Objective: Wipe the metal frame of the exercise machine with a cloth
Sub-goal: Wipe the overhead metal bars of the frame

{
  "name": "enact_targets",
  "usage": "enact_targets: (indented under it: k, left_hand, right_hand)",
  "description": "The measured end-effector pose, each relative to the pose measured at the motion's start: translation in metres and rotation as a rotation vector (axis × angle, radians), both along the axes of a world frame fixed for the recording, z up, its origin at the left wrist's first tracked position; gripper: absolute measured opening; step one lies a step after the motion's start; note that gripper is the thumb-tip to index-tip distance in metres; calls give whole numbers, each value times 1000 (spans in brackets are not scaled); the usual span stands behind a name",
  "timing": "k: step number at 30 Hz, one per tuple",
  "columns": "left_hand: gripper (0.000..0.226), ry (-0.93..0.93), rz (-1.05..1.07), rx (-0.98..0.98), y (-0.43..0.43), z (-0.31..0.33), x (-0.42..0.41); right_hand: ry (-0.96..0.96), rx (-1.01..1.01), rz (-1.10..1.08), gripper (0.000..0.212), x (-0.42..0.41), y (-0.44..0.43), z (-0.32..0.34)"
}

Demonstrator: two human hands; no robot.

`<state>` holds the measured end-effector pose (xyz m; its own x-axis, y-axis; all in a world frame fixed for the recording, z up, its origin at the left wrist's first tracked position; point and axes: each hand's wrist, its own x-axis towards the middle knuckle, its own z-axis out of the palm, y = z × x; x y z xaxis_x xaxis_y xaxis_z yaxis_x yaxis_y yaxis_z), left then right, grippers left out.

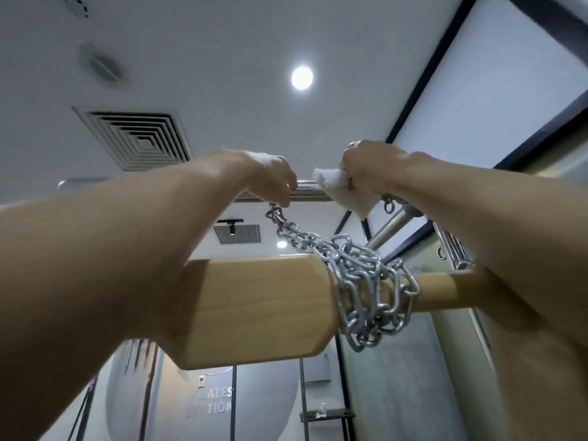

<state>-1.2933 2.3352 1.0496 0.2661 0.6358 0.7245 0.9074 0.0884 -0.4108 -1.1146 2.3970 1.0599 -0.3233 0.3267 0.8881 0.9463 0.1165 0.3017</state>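
Seen from below, overhead: a person's right hand (369,168) clutches a white cloth (339,190) against the machine's metal bar (307,191). The left hand (274,179) curls around the same bar, above a chain (359,281) wound round a wooden handle (261,310).

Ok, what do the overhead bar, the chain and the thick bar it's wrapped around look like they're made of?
The overhead bar looks like polished metal, probably steel or chrome: silvery, with bright reflected streaks. The chain is metal too, its silvery links slightly duller, possibly zinc-plated. The thick bar looks like pale wood, smooth and matte, with faint grain.
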Motion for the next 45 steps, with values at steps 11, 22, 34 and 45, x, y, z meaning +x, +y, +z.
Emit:
enact_targets:
  k: [11,22,34,45]
  left_hand:
    - [59,-35,86,-92,30,20,99]
    - [30,35,151,-74,77,14,221]
    - [31,20,289,134,89,4,219]
    - [44,7,360,122,84,5,221]
  right_hand:
    - [45,29,8,25,102,-7,6]
    - [152,134,468,35,180,87,-74]
    - [767,-250,966,22,201,126,-114]
    - [946,-720,1503,8,200,159,-138]
